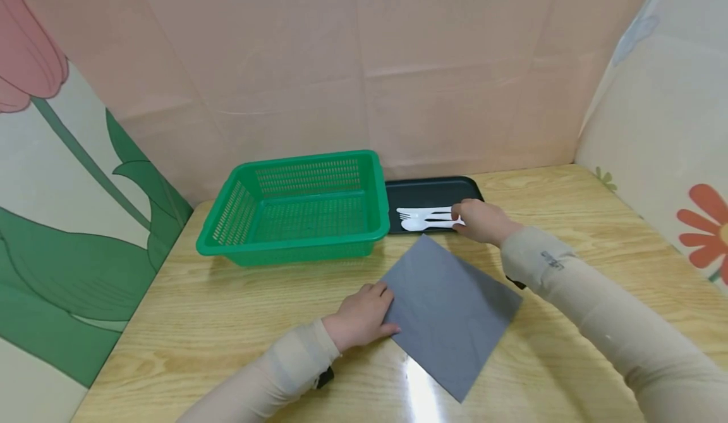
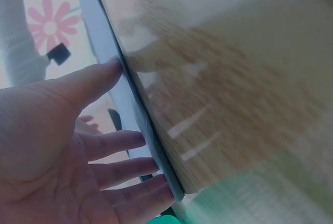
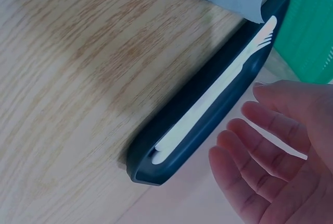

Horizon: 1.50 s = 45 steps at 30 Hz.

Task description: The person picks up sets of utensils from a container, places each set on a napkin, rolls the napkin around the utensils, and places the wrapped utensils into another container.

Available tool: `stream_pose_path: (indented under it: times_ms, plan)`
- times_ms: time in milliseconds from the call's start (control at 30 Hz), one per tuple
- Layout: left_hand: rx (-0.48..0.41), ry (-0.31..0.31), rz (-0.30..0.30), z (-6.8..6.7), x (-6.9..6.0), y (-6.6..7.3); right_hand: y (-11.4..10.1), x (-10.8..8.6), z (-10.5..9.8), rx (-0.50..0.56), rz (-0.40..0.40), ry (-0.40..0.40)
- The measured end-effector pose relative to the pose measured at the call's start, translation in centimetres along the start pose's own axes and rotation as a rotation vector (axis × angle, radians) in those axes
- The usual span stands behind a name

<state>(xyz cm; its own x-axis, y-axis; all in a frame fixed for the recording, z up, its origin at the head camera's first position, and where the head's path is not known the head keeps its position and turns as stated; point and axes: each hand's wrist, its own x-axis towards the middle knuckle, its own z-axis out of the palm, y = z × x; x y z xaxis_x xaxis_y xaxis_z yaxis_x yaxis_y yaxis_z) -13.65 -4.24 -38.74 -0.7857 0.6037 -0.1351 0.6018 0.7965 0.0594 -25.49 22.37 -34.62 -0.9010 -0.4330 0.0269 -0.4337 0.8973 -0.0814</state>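
A flat grey square sheet [image 1: 452,315] lies turned cornerwise on the table. My left hand [image 1: 364,315] touches its left edge, with thumb and fingers spread in the left wrist view. Behind the sheet is a shallow black tray [image 1: 432,192] holding a white plastic fork [image 1: 418,216], knife [image 1: 421,210] and spoon [image 1: 415,224]. Over their handle ends reaches my right hand [image 1: 483,220], which hides those ends in the head view. In the right wrist view its loosely bent fingers stand apart beside the tray, and no firm grip shows.
To the left of the tray, a green plastic basket [image 1: 296,252] with slotted walls stands close against it. The wood-grain table [image 1: 284,296] meets a pinkish covered wall [image 1: 364,81] at the back. Flower-printed panels rise on both sides.
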Motion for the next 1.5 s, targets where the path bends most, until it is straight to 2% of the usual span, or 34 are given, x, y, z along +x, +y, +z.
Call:
stream_pose_path:
  times_ms: [500, 833, 1100, 1500]
  plan:
    - [-0.002, -0.003, -0.001, 0.0, 0.0, 0.0, 0.0, 0.8, 0.5, -0.002, 0.018, -0.025]
    - [-0.003, -0.004, 0.000, 0.1, -0.1, 0.0, 0.2, 1.4, 1.2, 0.007, 0.032, -0.006]
    - [0.001, -0.001, 0.004, 0.1, 0.0, -0.1, 0.1, 1.8, 1.5, 0.023, 0.045, -0.031]
    - [0.008, 0.000, 0.005, 0.3, 0.1, -0.1, 0.1, 2.3, 1.9, 0.007, 0.038, 0.012]
